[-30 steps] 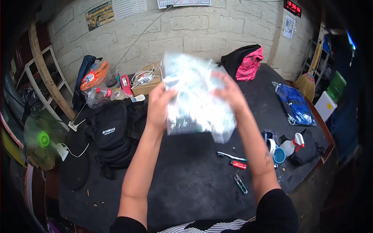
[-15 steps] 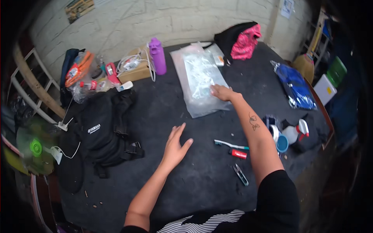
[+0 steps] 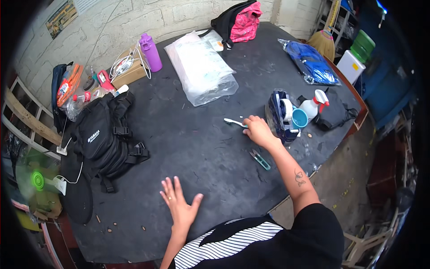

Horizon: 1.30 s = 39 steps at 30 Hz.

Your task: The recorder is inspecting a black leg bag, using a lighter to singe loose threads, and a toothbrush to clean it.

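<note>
My right hand is closed over the handle of a white and teal toothbrush, with thumb and fingers on either side of it. The brush's head points left, and its far end is hidden beneath the hand. Thread snips with a green handle lie just below my right wrist. My left hand is spread palm down over the near part of the dark table, holding nothing; a ring shows on one finger.
A black bag lies at left. Farther back are clear plastic packaging, a purple bottle and a pink-black bag. At right stand a navy organizer, a blue cup, a spray bottle and a blue packet.
My right hand has left the plastic packaging and come back to the toothbrush, covering the small red cylinder there. My left hand has drawn nearer to me. The view has shifted.
</note>
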{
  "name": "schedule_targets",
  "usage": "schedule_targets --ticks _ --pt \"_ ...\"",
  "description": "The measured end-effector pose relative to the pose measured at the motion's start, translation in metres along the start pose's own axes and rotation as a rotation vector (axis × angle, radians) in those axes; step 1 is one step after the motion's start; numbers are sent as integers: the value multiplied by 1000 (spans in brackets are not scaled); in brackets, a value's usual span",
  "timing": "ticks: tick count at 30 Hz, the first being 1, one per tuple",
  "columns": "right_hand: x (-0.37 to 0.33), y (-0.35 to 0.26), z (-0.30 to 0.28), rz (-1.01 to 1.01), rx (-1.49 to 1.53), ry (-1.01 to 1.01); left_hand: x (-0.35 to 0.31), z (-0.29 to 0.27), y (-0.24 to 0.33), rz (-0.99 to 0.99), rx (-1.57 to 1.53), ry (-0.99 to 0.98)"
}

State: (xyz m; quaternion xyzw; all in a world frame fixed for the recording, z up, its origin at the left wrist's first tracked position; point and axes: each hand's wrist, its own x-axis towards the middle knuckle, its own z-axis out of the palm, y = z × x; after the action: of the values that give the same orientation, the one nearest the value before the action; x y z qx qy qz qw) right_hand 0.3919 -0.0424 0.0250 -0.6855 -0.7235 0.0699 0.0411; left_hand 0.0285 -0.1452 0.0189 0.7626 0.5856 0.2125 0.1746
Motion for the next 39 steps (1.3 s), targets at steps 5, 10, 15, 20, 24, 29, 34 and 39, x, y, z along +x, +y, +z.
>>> schedule_targets --ticks 5,10,15,20,24,29,34,39 --pt "-43 -14 -5 -18 -99 44 -26 28 13 103 229 -227" --pt "-83 -41 -15 34 -107 -227 -27 35 25 189 216 -250" --pt "-68 -28 -11 156 200 159 -28 50 54 305 242 -325" --pt "9 21 28 347 -334 375 -19 60 62 368 247 -315" --pt "20 28 36 362 -343 335 -18 60 64 356 230 -319" --pt "-48 7 -63 176 257 1071 -19 58 59 362 230 -306" --pt "-99 80 -74 739 444 883 -18 60 61 381 230 -315" --pt "-100 114 -34 697 747 677 -15 66 63 378 229 -281"
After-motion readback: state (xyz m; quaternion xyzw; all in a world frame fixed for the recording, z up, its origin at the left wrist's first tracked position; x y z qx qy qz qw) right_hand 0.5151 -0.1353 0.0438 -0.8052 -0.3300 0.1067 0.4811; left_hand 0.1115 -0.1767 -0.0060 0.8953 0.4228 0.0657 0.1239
